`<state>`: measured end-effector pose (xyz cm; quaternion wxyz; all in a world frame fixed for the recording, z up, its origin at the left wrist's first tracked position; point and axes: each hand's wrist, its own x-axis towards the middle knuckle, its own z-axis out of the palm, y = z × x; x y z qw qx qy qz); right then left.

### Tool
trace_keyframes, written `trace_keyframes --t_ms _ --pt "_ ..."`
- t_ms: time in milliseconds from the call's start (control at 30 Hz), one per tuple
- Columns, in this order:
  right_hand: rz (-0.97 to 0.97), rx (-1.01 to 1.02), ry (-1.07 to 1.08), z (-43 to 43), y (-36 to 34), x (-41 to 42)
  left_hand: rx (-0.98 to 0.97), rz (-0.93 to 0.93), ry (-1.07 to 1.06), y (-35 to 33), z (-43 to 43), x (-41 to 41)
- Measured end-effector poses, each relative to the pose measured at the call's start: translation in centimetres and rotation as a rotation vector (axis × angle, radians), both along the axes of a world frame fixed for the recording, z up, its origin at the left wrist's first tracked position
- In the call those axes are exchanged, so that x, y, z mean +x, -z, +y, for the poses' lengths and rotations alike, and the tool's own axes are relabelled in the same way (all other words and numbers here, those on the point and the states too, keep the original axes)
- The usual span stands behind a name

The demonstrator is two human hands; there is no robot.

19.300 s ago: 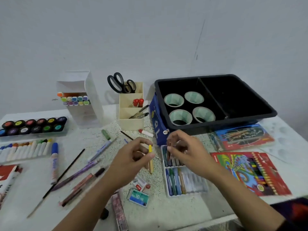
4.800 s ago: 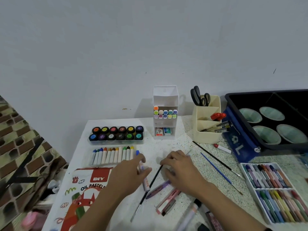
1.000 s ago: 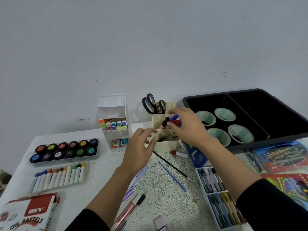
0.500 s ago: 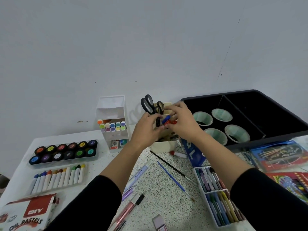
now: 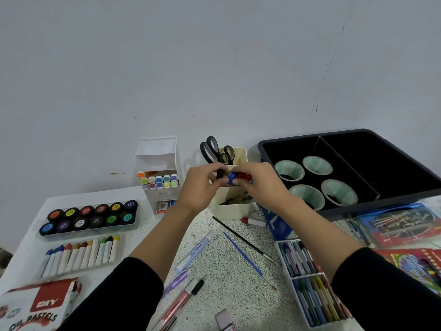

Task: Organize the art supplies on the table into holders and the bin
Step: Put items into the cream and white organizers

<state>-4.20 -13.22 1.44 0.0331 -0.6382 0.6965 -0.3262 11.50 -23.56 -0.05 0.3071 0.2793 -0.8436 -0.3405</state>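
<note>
The left hand (image 5: pixel 202 187) and right hand (image 5: pixel 260 185) pinch colour-capped plastic markers (image 5: pixel 231 179), seemingly light, stiff and slick, best gripped by their barrels.

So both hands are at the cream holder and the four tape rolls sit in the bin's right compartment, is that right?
Not quite. The head view shows the four tape rolls in the left compartment of the bin, not the right. Both the left hand and right hand are at the cream holder.

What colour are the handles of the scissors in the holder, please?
The scissors have black handles; head view.
</note>
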Motion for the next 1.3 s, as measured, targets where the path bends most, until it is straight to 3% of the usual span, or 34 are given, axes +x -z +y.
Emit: trace_keyframes --t_ms 133,267,400,533,600,767,900,1167,1300 --pt "-0.012 -0.031 0.038 0.0 0.1 0.2 -0.111 -0.127 0.063 -0.4 -0.2 0.3" --pt "-0.068 0.014 0.017 0.2 0.4 0.2 -0.104 -0.186 0.073 -0.1 -0.2 0.5" --pt "-0.14 -0.118 0.044 1.3 0.6 0.7 -0.095 -0.164 0.04 -0.1 0.7 1.2" --pt "-0.079 -0.239 0.151 4.4 0.6 1.6 -0.114 -0.055 -0.013 0.2 1.9 3.1" --pt "-0.064 -0.169 0.145 6.3 1.0 2.4 -0.097 -0.009 -0.021 0.9 2.8 4.5" --pt "0.162 0.27 0.157 7.8 3.9 4.0 -0.115 -0.218 0.055 4.4 5.1 7.7" --pt "0.26 0.438 0.21 7.2 6.0 4.9 -0.061 -0.254 0.023 5.9 6.6 10.7" --pt "0.323 0.405 0.32 6.7 8.3 5.2 0.023 -0.25 -0.153 5.9 6.7 16.7" --pt "0.242 0.289 0.349 6.5 8.5 6.8 -0.042 -0.269 -0.282 6.0 5.9 19.6"
